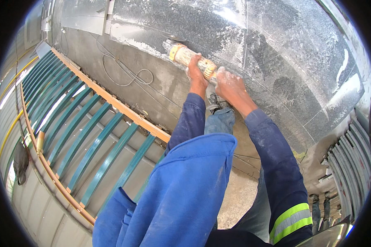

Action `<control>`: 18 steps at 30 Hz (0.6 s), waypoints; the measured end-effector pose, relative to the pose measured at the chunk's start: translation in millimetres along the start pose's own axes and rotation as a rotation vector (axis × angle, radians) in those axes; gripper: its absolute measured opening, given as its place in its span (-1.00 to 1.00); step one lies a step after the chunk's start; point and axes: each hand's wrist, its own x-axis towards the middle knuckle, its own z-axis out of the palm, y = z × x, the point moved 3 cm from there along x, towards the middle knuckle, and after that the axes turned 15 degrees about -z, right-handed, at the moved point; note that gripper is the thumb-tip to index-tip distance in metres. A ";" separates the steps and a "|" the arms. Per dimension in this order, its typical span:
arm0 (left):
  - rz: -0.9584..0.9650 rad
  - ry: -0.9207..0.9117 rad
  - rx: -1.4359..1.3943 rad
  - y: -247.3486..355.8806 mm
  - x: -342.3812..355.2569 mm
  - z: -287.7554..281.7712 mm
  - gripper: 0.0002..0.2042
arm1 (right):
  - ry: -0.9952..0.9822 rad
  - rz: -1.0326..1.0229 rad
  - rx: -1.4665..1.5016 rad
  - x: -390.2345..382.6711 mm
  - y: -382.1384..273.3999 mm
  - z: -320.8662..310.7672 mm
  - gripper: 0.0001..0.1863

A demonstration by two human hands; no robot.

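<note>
A dusty yellow angle grinder is held in both my hands, over the edge of the dark stone slabs. My left hand wraps round the middle of its body. My right hand is closed around the rear end, partly hiding it. The grinder's disc sits edge-on by the slab's near border; whether it touches the stone I cannot tell. White dust coats the tool, my fingers and much of the slab surface.
A thin grey cable lies looped on the concrete to the left. Green metal slats run along an orange-brown beam there. Blue cloth covers much of the lower view. Grey bars are stacked at the right.
</note>
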 end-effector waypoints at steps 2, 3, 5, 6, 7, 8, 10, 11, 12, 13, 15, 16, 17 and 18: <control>0.008 -0.024 0.018 13.2 6.6 1.6 -0.80 | 0.026 -0.029 -0.019 13.5 -2.3 2.7 -0.68; 0.011 -0.038 0.027 19.3 9.4 3.3 -0.81 | 0.060 -0.055 -0.034 20.0 -2.3 4.7 -0.68; -0.003 -0.008 0.031 25.5 11.4 5.3 -0.81 | 0.094 -0.074 -0.046 25.7 -3.7 7.2 -0.70; 0.005 0.012 0.032 26.7 10.4 6.0 -0.81 | 0.094 -0.067 -0.044 26.5 -4.9 7.5 -0.71; 0.011 0.032 0.033 27.0 8.5 6.4 -0.80 | 0.094 -0.059 -0.043 26.0 -5.7 7.4 -0.71; 0.000 0.024 0.024 24.5 4.6 8.0 -0.80 | 0.090 -0.050 -0.036 22.9 -4.6 6.3 -0.72; -0.026 0.006 0.003 10.1 -7.5 9.6 -0.79 | 0.082 -0.028 -0.026 7.0 -0.5 4.1 -0.72; -0.026 0.012 -0.002 2.2 -10.8 12.8 -0.79 | 0.064 -0.012 -0.030 -1.3 1.7 -1.1 -0.72; -0.019 0.028 -0.008 -5.2 -12.0 8.9 -0.79 | 0.042 -0.004 -0.027 -8.8 1.0 -3.7 -0.71; -0.013 0.043 -0.013 -10.3 -12.0 5.0 -0.78 | 0.020 0.005 -0.025 -14.1 -0.1 -5.7 -0.70; -0.018 0.032 -0.018 -13.9 -15.4 6.9 -0.78 | 0.022 0.004 -0.032 -21.1 0.8 -6.7 -0.70; -0.023 0.041 -0.028 -15.0 -16.7 7.1 -0.79 | 0.023 0.003 -0.034 -22.2 1.2 -6.8 -0.70; -0.030 0.051 -0.035 -15.9 -17.7 7.0 -0.80 | 0.033 -0.004 -0.029 -21.0 2.2 -5.8 -0.70; -0.025 0.028 -0.026 -14.7 -14.2 6.0 -0.80 | 0.043 -0.012 -0.022 -18.1 3.0 -4.7 -0.69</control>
